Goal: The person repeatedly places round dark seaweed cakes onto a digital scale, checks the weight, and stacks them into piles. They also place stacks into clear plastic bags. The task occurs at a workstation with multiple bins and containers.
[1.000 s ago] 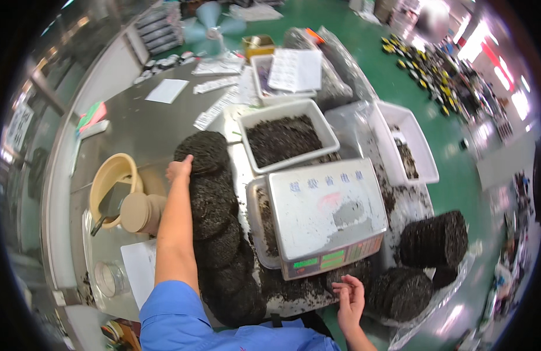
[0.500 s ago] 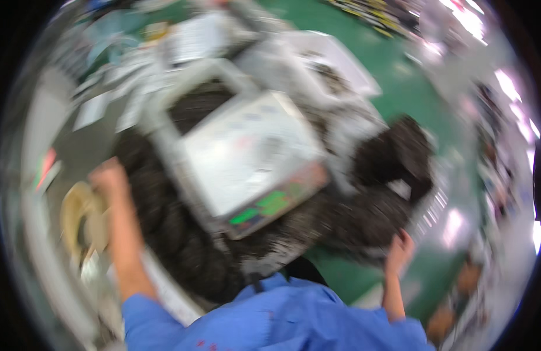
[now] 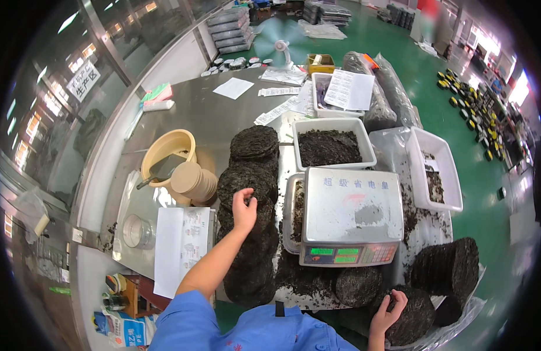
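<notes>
From the head view, the lower part of the dark disc stack (image 3: 250, 234) is hidden behind the person's left forearm, and the front desk (image 3: 182, 117) edge is cut off by the blue-sleeved shoulders. The left hand (image 3: 245, 209) rests on top of that stack, left of the scale (image 3: 349, 216), fingers curled loosely on the top disc; whether the grip pinches it I cannot tell. The right hand (image 3: 389, 310), at the desk's near right corner, touches a flat round dark cake (image 3: 414, 316) with fingers spread, grip open. More discs (image 3: 449, 269) stand on edge just beyond.
</notes>
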### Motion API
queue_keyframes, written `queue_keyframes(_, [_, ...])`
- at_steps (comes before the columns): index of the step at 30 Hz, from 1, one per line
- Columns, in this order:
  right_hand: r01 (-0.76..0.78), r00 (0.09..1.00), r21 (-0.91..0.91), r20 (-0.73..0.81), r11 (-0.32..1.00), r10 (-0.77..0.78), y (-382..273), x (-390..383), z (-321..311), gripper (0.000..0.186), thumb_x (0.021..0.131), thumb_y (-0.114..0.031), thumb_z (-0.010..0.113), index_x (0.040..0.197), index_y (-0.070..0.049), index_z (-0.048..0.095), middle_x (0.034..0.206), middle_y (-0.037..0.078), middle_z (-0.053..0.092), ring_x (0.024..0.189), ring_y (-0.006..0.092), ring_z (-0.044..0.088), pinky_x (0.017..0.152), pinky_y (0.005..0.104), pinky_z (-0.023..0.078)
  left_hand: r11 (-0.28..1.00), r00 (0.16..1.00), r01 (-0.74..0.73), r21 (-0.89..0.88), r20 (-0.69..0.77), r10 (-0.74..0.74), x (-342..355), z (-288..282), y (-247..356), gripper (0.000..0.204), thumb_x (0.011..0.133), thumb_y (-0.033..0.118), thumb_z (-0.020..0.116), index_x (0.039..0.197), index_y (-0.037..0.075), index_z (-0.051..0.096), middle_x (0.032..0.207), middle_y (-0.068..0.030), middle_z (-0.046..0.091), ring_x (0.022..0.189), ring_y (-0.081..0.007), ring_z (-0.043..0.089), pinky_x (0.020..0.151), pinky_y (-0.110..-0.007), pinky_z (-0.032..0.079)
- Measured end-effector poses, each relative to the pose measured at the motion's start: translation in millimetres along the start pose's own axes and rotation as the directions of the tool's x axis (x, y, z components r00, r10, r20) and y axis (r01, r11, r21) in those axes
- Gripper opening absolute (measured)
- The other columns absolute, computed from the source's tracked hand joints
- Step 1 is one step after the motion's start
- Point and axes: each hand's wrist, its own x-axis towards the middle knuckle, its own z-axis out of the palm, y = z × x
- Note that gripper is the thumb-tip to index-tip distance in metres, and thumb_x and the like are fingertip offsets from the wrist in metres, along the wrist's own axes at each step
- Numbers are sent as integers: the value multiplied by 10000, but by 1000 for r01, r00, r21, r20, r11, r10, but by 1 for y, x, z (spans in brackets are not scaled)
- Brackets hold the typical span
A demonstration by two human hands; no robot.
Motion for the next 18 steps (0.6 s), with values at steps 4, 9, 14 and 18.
queue_keyframes(4, [-9, 997, 34, 81, 999, 6, -32, 17, 33, 194, 913, 24, 573, 1106, 20, 553, 1120, 146, 522, 1033, 273, 522, 911, 362, 423, 998, 997, 32, -53, -68, -36, 52, -3, -32, 196, 875, 45, 664, 1068, 34, 632, 1049, -88, 613, 926, -213, 606, 824, -328, 485])
queue_keyframes(9, [-49, 983, -35, 176, 998, 55, -53, 25, 69, 190, 909, 12, 580, 1099, 10, 563, 1121, 134, 524, 1002, 248, 526, 874, 347, 434, 999, 995, -32, -42, -92, 28, 109, 3, -46, 191, 896, 43, 651, 1086, 23, 641, 1074, -74, 620, 933, -168, 597, 811, -300, 490])
queue_keyframes(14, [-107, 976, -91, 180, 990, 122, -58, 27, 70, 200, 913, -15, 663, 1105, 18, 621, 1127, 157, 594, 1052, 292, 574, 921, 383, 482, 997, 993, -34, -64, -113, 26, 128, 11, -46, 199, 898, 58, 653, 1095, 37, 647, 1115, -81, 617, 1015, -202, 590, 865, -311, 471])
queue_keyframes(18, [-110, 976, -168, 166, 980, 138, -53, 23, 55, 199, 926, -20, 651, 1123, -1, 625, 1148, 152, 590, 1037, 297, 575, 907, 382, 482, 973, 971, -207, 99, -105, 217, 151, 17, -48, 235, 865, 103, 702, 1088, 43, 660, 1151, -110, 609, 1075, -295, 572, 933, -374, 457])
